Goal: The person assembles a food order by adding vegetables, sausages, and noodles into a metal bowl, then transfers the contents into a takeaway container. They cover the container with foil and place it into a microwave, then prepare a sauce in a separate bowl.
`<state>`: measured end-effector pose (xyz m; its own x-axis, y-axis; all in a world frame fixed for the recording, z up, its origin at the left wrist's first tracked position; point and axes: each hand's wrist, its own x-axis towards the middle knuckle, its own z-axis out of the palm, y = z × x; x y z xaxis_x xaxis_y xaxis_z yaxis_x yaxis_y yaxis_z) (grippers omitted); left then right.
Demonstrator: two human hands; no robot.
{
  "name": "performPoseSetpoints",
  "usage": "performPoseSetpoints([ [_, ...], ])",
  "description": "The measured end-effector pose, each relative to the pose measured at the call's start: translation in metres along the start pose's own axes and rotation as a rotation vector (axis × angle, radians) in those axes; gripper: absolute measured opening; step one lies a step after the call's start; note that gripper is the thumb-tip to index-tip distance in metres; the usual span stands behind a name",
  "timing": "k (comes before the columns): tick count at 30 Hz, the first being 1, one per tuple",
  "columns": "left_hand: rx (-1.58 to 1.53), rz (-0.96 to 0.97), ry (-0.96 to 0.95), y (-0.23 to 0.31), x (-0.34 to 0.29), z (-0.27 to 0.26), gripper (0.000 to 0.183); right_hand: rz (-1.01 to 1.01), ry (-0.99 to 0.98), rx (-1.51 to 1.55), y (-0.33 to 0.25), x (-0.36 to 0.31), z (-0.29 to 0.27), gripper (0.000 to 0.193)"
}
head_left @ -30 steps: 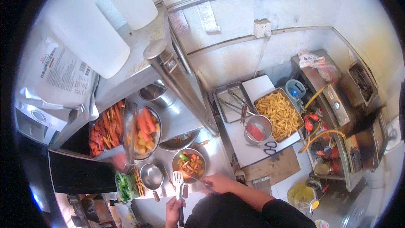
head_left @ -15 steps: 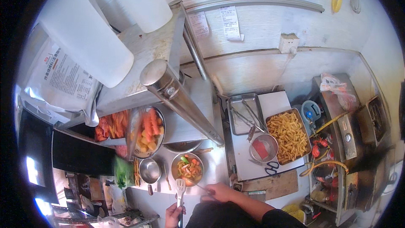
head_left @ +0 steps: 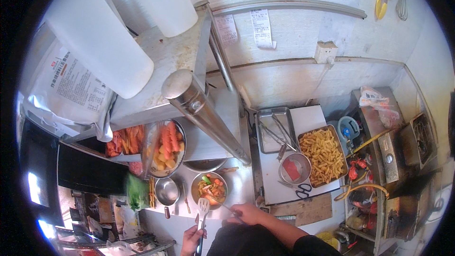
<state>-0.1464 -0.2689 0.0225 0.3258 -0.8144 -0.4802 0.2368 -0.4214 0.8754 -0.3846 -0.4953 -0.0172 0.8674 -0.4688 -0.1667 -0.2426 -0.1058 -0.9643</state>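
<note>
In my left hand [head_left: 190, 238] is a slotted metal spatula [head_left: 204, 205], gripped by its dark handle, its head standing up beside the bowl's near edge. My right hand [head_left: 245, 214] is closed around a thin metal utensil [head_left: 221, 203] that slants over the near rim into the food; its tip is hard to make out. The round metal bowl [head_left: 194, 190] holds orange, green and brown pieces in sauce. Just left of it, a wooden-handled tool [head_left: 186, 204] lies beside an empty steel pan [head_left: 167, 190].
Sausages and yellow chunks fill a bowl [head_left: 165, 173] under the metal shelf [head_left: 154, 61]. At right are a tray of fried food [head_left: 347, 163], a round strainer [head_left: 307, 171], black-handled scissors [head_left: 303, 190] and a shallow tray [head_left: 270, 148]. A steel post [head_left: 208, 116] stands ahead.
The food in the bowl has shifted about. My left hand and the spatula have moved slightly down and left. My right hand keeps nearly the same place.
</note>
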Motion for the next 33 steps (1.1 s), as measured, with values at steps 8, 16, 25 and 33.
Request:
performPoseSetpoints([
  [8, 0.066, 0.015, -0.005, 0.005, -0.004, -0.011, 0.028, -0.002, -0.019, 0.013, -0.004, 0.003, 0.004, 0.044],
  [16, 0.089, 0.026, 0.105, 0.019, -0.013, -0.002, 0.017, -0.017, -0.034, -0.104, -0.014, 0.008, 0.009, 0.04],
  [25, -0.029, 0.088, 0.045, 0.022, -0.026, -0.016, 0.018, -0.01, -0.071, -0.044, -0.035, 0.013, 0.009, 0.048],
  [33, -0.066, 0.075, 0.037, 0.015, -0.033, -0.023, 0.018, 0.048, -0.099, -0.047, -0.047, 0.023, 0.018, 0.049],
])
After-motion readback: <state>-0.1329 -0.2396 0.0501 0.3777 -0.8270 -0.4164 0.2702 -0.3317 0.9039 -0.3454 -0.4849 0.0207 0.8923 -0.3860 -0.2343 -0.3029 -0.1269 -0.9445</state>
